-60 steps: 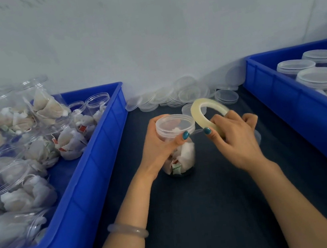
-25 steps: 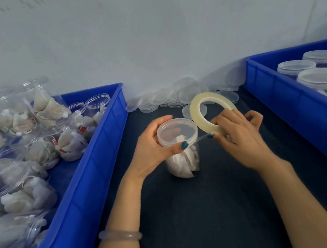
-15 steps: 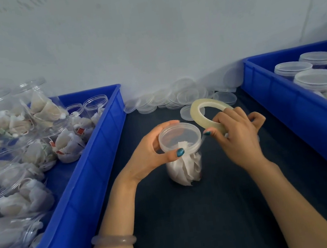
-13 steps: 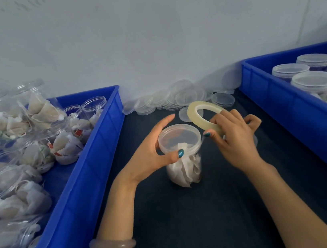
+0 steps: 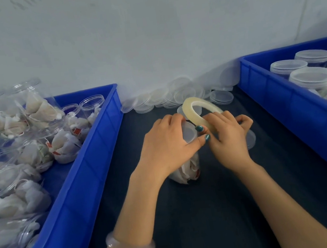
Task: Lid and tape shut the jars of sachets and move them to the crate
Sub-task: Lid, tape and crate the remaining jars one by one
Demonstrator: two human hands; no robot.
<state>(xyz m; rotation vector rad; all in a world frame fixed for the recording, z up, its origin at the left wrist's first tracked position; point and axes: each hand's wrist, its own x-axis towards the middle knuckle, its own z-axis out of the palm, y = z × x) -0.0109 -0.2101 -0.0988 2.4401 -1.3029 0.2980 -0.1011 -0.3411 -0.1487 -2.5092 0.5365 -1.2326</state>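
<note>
A jar of sachets is stood upright at the middle of the dark tabletop, with its lid already seated. The jar's top is clasped by the left hand, whose grip is curled round the lid's rim. Just beside it, at two o'clock, a tape roll is pinched in the grip of the right hand and held on edge, close against the lid. Loose lids are heaped at twelve o'clock by the wall. A blue crate of open jars is seen at nine o'clock, and a second crate of lidded jars at two o'clock.
</note>
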